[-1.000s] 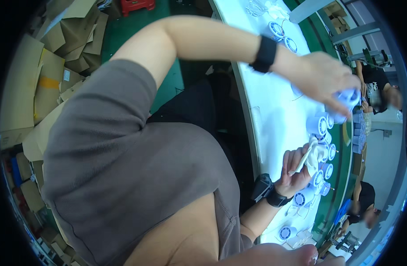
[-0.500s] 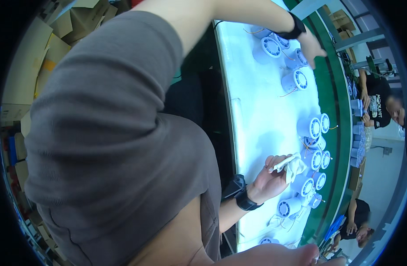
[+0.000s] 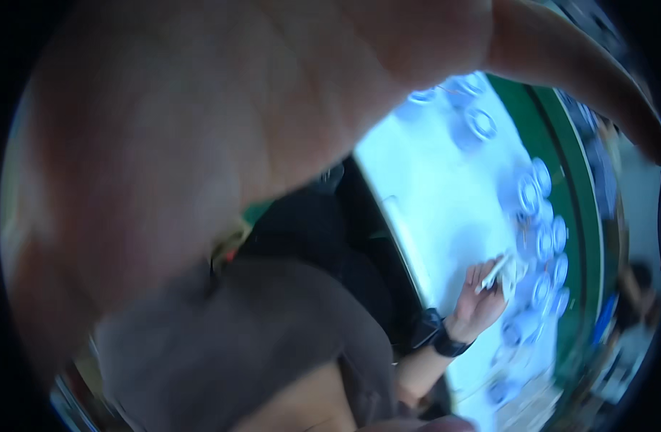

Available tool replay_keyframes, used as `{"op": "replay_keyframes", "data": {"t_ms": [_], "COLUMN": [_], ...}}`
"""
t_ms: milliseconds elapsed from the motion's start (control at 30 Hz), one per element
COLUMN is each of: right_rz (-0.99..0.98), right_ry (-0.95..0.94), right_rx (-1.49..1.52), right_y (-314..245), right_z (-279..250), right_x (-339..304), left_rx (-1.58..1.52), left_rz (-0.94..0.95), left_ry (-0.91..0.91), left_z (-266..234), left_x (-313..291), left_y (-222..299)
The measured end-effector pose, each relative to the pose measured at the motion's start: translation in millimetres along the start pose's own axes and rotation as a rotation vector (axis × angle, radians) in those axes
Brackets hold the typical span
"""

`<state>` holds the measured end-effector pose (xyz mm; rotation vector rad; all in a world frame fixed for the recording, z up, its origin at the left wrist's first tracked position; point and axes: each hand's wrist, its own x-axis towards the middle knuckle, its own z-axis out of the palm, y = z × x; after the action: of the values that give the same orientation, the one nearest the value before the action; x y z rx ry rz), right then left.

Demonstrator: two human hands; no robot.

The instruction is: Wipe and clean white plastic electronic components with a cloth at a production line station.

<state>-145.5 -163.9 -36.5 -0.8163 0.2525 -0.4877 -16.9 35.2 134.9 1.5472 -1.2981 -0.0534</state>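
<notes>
My left hand point(image 3: 222, 137) is very close to the camera and blurred. Its palm covers much of the upper left, with one digit stretched out toward the upper right; the other fingertips are out of sight. Nothing shows in this hand. Over the worktable, my right hand point(image 3: 478, 302) is closed on a crumpled white cloth point(image 3: 515, 275), with a black band round the wrist. Beside the cloth stand several white cylindrical fan units point(image 3: 541, 243) with round slotted faces, some with thin wires.
The white-topped worktable point(image 3: 446, 194) carries another fan unit point(image 3: 480, 124) farther up. A green strip point(image 3: 582, 237) runs along its far side. A person point(image 3: 629, 302) is beyond it at the right, blurred. Dark legwear point(image 3: 309, 230) shows beside the table's near edge.
My left hand has left the fan units at the top of the table and come up close to the camera. The view has shifted; my right hand still holds the cloth.
</notes>
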Motion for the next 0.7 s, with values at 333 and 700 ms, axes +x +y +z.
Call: {"op": "replay_keyframes", "data": {"t_ms": [333, 700], "right_rz": [0.015, -0.099], "right_ry": [0.041, -0.025], "right_rx": [0.009, -0.04], "right_y": [7.7, 2.3], "right_z": [-8.8, 1.7], "right_x": [11.3, 0.9], "left_rx": [-0.423, 0.534], "left_rz": [-0.14, 0.071], "left_ry": [-0.058, -0.095], "left_z": [39.9, 129.7], "left_x": [6.1, 27.1], "left_y": [-46.4, -167.4]}}
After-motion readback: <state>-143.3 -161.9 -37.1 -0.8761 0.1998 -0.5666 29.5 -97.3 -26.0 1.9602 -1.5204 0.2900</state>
